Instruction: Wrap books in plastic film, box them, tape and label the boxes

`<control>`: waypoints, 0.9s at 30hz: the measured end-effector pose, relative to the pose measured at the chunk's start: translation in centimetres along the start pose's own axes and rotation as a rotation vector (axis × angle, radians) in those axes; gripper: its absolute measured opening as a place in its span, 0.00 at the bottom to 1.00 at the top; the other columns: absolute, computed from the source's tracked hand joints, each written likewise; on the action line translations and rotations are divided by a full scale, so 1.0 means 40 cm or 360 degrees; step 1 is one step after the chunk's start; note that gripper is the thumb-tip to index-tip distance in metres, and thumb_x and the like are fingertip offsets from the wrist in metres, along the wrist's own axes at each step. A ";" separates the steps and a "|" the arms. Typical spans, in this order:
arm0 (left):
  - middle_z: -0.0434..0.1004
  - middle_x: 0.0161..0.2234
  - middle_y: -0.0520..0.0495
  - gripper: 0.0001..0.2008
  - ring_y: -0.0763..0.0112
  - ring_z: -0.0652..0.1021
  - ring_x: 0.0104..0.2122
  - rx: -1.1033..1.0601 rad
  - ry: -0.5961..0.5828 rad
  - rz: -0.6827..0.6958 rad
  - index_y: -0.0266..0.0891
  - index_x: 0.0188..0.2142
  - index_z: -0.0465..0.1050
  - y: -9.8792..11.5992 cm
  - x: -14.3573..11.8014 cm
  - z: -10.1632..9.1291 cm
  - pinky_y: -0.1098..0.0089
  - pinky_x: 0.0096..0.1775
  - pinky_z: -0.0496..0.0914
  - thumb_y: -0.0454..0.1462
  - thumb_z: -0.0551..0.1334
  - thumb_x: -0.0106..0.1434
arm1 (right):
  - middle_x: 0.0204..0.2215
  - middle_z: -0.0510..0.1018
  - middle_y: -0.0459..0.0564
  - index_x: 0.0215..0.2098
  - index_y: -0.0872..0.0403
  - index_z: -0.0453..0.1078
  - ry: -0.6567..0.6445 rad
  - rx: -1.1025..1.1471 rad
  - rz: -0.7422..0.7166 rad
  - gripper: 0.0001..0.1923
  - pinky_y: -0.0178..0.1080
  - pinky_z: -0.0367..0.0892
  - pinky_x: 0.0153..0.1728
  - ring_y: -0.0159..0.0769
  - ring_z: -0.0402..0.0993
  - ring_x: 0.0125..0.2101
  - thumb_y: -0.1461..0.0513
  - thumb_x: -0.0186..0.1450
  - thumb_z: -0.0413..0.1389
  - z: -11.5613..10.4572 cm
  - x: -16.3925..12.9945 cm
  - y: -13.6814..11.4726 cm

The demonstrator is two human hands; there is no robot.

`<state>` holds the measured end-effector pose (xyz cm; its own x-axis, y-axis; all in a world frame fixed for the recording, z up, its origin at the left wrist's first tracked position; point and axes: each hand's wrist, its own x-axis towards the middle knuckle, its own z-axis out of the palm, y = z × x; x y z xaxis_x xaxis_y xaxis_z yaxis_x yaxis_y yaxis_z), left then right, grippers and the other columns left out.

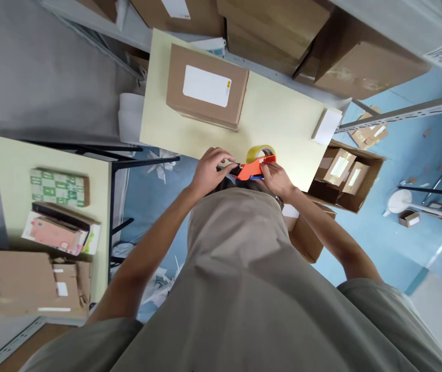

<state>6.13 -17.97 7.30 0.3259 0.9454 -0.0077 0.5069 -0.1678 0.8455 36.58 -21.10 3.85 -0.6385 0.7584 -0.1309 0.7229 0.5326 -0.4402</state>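
Observation:
Just past the front edge of the pale yellow table (283,113), an orange tape dispenser (250,169) is held close to my body. It carries a roll of yellow tape (254,153). My right hand (277,178) is wrapped around the dispenser's right part. At its black front end, my left hand (214,169) has thumb and index finger brought together; whether a strip of tape lies between them is too small to make out. Beyond my hands, a closed cardboard box (207,85) with a white label rests on the table.
A small white box (327,125) lies at the table's right end. Open cartons (354,175) stand on the blue floor to the right. On the left, another table (15,170) bears a green-checked package (59,187) and flattened cardboard (19,279). Shelves with large boxes (271,26) line the back.

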 end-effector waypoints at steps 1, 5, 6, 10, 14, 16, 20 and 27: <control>0.86 0.44 0.44 0.10 0.60 0.82 0.44 -0.0008 0.0028 -0.0021 0.45 0.45 0.83 0.002 -0.005 0.014 0.60 0.47 0.78 0.48 0.70 0.79 | 0.52 0.86 0.71 0.69 0.61 0.66 -0.0014 0.0004 -0.0003 0.37 0.61 0.81 0.58 0.62 0.84 0.55 0.39 0.86 0.39 -0.003 -0.005 0.003; 0.85 0.44 0.44 0.11 0.63 0.81 0.39 -0.0056 0.0093 -0.0060 0.44 0.44 0.83 0.002 -0.019 0.046 0.65 0.38 0.74 0.47 0.71 0.78 | 0.52 0.86 0.72 0.70 0.62 0.63 -0.0070 0.0014 0.0026 0.39 0.61 0.80 0.57 0.63 0.84 0.55 0.38 0.86 0.38 -0.009 -0.019 0.011; 0.85 0.44 0.44 0.11 0.64 0.81 0.38 -0.0067 0.0097 -0.0059 0.44 0.44 0.83 -0.001 -0.021 0.050 0.65 0.37 0.74 0.47 0.71 0.78 | 0.53 0.86 0.73 0.71 0.62 0.62 -0.0089 0.0012 0.0042 0.39 0.61 0.80 0.56 0.63 0.84 0.55 0.38 0.86 0.38 -0.010 -0.021 0.011; 0.85 0.40 0.46 0.11 0.65 0.80 0.35 -0.0124 0.0088 -0.0077 0.43 0.42 0.83 -0.025 -0.020 0.062 0.66 0.38 0.74 0.47 0.70 0.77 | 0.53 0.86 0.76 0.72 0.66 0.58 -0.0257 -0.0018 0.0147 0.39 0.59 0.80 0.52 0.64 0.85 0.54 0.40 0.87 0.37 -0.033 -0.017 0.005; 0.86 0.39 0.47 0.11 0.67 0.78 0.33 -0.0193 0.0082 -0.0196 0.43 0.41 0.83 -0.066 -0.008 0.090 0.66 0.39 0.74 0.46 0.71 0.75 | 0.50 0.87 0.75 0.72 0.67 0.57 -0.0493 -0.0066 0.0258 0.37 0.55 0.77 0.49 0.65 0.87 0.50 0.42 0.87 0.38 -0.081 0.006 -0.023; 0.85 0.36 0.48 0.11 0.67 0.76 0.31 -0.0252 0.0065 -0.0260 0.42 0.40 0.82 -0.091 0.000 0.112 0.66 0.37 0.73 0.47 0.71 0.74 | 0.50 0.87 0.75 0.73 0.66 0.58 -0.0583 -0.0113 0.0311 0.37 0.54 0.76 0.49 0.65 0.87 0.50 0.42 0.87 0.39 -0.104 0.014 -0.037; 0.84 0.33 0.48 0.17 0.67 0.76 0.29 -0.0340 0.0103 -0.0332 0.43 0.38 0.81 -0.156 0.022 0.133 0.66 0.35 0.72 0.52 0.72 0.72 | 0.52 0.87 0.76 0.74 0.66 0.60 -0.0717 -0.0181 0.0465 0.37 0.53 0.75 0.51 0.66 0.87 0.52 0.44 0.86 0.43 -0.138 -0.005 -0.032; 0.87 0.38 0.44 0.20 0.62 0.82 0.39 -0.0383 0.0427 -0.0381 0.43 0.36 0.79 -0.313 0.092 0.106 0.65 0.43 0.77 0.56 0.74 0.69 | 0.54 0.86 0.78 0.72 0.65 0.63 -0.0615 -0.0344 0.0859 0.39 0.55 0.73 0.49 0.69 0.85 0.50 0.41 0.83 0.42 -0.144 -0.061 0.082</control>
<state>4.38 -13.58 -5.56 -0.0137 0.9942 -0.1067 0.3318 0.1052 0.9375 42.03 -19.04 7.87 -0.1946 0.7716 -0.6057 0.9763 0.2121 -0.0434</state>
